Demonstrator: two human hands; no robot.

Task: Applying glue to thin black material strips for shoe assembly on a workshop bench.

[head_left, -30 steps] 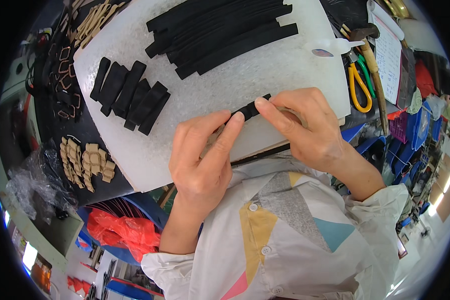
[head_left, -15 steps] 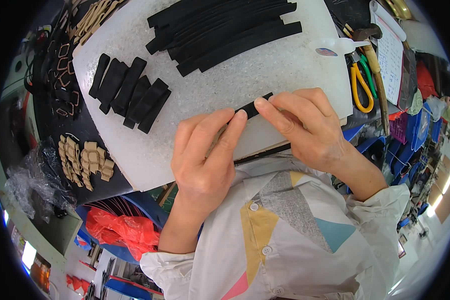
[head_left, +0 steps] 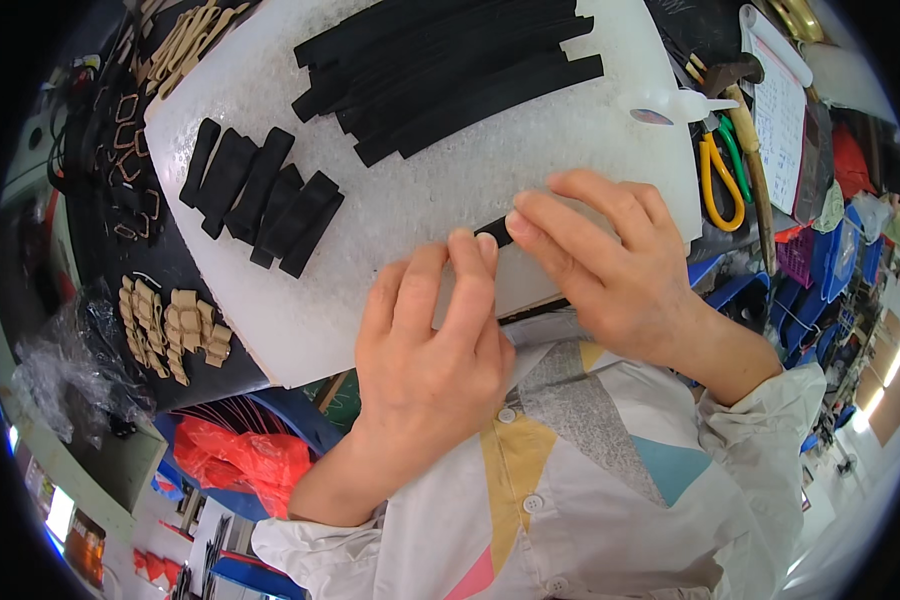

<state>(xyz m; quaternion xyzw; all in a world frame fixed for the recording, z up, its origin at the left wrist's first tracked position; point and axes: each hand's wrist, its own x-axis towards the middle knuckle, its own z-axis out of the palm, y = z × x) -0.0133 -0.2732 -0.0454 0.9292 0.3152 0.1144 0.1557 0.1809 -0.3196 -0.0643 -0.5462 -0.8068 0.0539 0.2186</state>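
Between my two hands is a short black strip (head_left: 494, 231), just above the near part of the white board (head_left: 400, 215). My left hand (head_left: 430, 335) pinches its left end, and that end is hidden by the fingers. My right hand (head_left: 610, 260) grips the right end with thumb and fingertips. To the left on the board lie several short black loops (head_left: 260, 195), apparently folded from flat strips. A spread pile of long black strips (head_left: 450, 75) covers the board's far side.
Right of the board are a white glue bottle (head_left: 670, 106), yellow-handled scissors (head_left: 718, 185), a hammer (head_left: 745, 110) and a notebook (head_left: 775, 110). Tan loops (head_left: 175, 325) and metal buckles (head_left: 130, 140) lie on the dark table at left, with red plastic (head_left: 240, 465) below.
My left hand has turned more palm-down, with its fingers drawn together at the strip's left end. My right fingers now cover more of the right end.
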